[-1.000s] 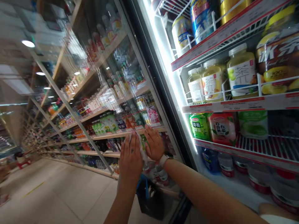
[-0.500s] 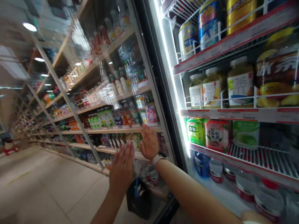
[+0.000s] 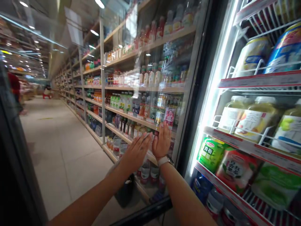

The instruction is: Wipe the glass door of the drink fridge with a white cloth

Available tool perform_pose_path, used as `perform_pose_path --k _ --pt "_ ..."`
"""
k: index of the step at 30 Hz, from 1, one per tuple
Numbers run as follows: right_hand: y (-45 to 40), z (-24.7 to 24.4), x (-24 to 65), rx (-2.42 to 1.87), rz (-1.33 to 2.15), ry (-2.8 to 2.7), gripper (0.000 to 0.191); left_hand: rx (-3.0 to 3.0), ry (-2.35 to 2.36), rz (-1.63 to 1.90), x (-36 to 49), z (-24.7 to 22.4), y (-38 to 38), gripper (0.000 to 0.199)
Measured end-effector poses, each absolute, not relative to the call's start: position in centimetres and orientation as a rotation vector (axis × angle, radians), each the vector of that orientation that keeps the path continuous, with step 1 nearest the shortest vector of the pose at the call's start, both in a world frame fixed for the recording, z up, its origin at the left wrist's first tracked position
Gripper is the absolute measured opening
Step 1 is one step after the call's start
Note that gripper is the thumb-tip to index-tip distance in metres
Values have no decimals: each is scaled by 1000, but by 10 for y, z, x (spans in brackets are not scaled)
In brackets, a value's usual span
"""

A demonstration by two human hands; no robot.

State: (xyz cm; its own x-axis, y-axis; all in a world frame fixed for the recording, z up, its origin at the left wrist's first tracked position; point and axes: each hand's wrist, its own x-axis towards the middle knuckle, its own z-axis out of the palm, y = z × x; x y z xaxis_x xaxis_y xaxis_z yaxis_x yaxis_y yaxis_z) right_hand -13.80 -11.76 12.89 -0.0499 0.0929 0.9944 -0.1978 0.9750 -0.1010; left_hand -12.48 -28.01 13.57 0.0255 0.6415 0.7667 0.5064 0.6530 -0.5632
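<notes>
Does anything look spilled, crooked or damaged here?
Nothing clearly stands out. I see no spill on the floor, no crack in the glass door, and the bottles seen through it stand in rows.

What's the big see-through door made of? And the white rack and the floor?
The door looks like smooth, shiny glass, maybe clear plastic: shelves show through, with bright reflections. The white rack seems coated metal, as its wires look thin and glossy. The floor is probably polished tile, pale with straight seams.

"青梅" on a green pack (image 3: 210, 154), "茶" on a bottle label (image 3: 252, 123), blurred characters on a red pack (image 3: 236, 169)
</notes>
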Motion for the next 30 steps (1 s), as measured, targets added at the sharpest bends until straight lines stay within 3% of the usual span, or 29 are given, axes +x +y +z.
perform_pose_path --k 5,12,15,30 --pt "-118 129 -138 83 222 -1601 63 -1009 -1631 166 -125 125 -295 57" --pt "-119 130 -136 91 236 -1602 63 -864 -1601 13 -129 205 -274 58" --pt "-118 129 -137 109 249 -1603 63 -872 -1614 38 -129 211 -267 60" --pt "-118 131 -137 121 225 -1573 64 -1074 -1631 246 -129 98 -299 55"
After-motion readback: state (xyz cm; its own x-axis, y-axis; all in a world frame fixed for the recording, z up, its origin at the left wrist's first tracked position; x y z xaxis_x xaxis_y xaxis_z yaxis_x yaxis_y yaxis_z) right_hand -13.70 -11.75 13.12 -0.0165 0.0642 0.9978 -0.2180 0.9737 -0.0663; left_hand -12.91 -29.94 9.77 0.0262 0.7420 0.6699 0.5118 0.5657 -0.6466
